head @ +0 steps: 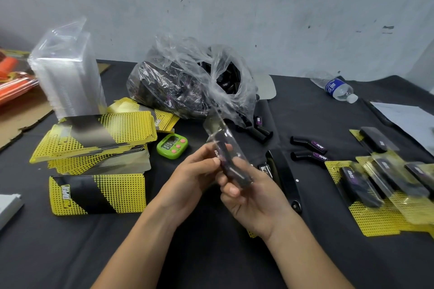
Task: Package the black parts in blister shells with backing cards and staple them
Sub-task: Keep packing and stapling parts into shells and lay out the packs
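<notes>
We are at the loading step: a black part (pixel 231 168) sits inside a clear shell (pixel 223 141) that we hold up over the middle of the table (pixel 223 253), in front of the bag (pixel 187 87) of parts. Our left hand (pixel 199 171) pinches the shell's left edge between thumb and fingers. Our right hand (pixel 251 199) wraps round its lower end from beneath. Whether the part is fully seated we cannot tell through the glare. Next, we judge, a card (pixel 98 192) from the left must be fitted squarely to the shell. After that comes the stapler (pixel 285 171), lying just right of our hands. Finished packs (pixel 375 185) lie well to the right.
</notes>
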A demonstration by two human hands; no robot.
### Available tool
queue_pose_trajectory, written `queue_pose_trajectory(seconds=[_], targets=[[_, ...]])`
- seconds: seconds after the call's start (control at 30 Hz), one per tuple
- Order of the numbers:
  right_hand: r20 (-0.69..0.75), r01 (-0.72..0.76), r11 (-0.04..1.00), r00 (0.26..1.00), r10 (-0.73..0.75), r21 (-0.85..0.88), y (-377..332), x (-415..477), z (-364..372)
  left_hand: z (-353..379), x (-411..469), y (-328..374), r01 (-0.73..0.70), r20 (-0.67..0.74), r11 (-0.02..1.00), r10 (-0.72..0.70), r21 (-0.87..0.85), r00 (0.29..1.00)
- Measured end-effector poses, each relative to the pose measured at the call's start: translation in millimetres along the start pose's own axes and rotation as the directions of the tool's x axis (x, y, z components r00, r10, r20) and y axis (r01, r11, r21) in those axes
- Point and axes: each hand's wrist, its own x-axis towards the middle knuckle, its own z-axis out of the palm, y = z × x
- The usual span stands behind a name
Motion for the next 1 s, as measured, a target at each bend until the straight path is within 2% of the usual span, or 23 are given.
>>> queue_pose_trajectory(seconds=[0.03,0.07,0.13,0.2,0.27,0.3,0.37,0.43,0.57,0.6,0.67,0.83,1.0], targets=[[-0.119,0.097,0.992,0.987,-0.106,-0.079,2.4,3.1,1.0,0.8,2.0,-0.8,-0.020,-0.025,1.000,0.020,0.005,0.999],[-0.236,0.193,0.963,0.943,-0.235,-0.188,5.0,6.4,1.2,1.2,3.1,-1.4,-0.029,-0.039,1.000,0.029,-0.003,0.999],[-0.350,0.308,0.828,0.796,-0.493,-0.468,9.1,9.7,-0.4,2.2,4.1,-1.2,-0.014,-0.028,0.999,0.014,-0.035,1.000],[-0.301,0.296,0.587,0.639,-0.708,-0.753,12.6,8.5,-2.8,2.6,3.7,-0.1,0.009,-0.012,0.999,-0.010,-0.041,1.000],[-0.152,0.230,0.297,0.494,-0.856,-0.927,15.5,5.0,-3.8,1.7,4.5,-1.9,0.029,-0.043,1.000,-0.028,0.010,0.999],[-0.083,0.190,0.185,0.445,-0.892,-0.964,17.2,3.6,-2.7,1.3,5.0,-4.2,0.042,-0.074,0.997,-0.037,0.060,0.997],[-0.007,0.108,0.057,0.418,-0.908,-0.993,19.5,3.6,-1.9,0.7,6.3,-9.4,0.069,-0.151,0.982,-0.042,0.173,0.988],[-0.002,0.063,0.034,0.454,-0.891,-0.997,19.9,5.0,-4.3,0.0,7.5,-13.6,0.084,-0.223,0.962,-0.025,0.259,0.974],[-0.023,0.132,0.131,0.616,-0.787,-0.983,15.7,3.5,-4.1,-3.4,9.3,-15.0,0.092,-0.331,0.923,0.040,0.373,0.943],[-0.012,0.146,0.136,0.637,-0.771,-0.980,15.4,3.1,-3.2,-4.7,9.4,-14.7,0.094,-0.347,0.915,0.052,0.391,0.936],[-0.013,0.147,0.139,0.638,-0.770,-0.979,14.9,3.3,-2.4,-5.1,9.4,-13.5,0.099,-0.372,0.919,0.054,0.381,0.927],[-0.076,0.104,0.168,0.583,-0.809,-0.980,12.7,4.2,-3.6,1.4,7.6,-11.9,0.062,-0.355,0.959,0.042,0.278,0.934],[-0.081,0.072,0.153,0.594,-0.800,-0.986,12.6,4.4,-3.1,-0.1,7.2,-10.1,0.046,-0.328,0.976,0.027,0.213,0.944]])
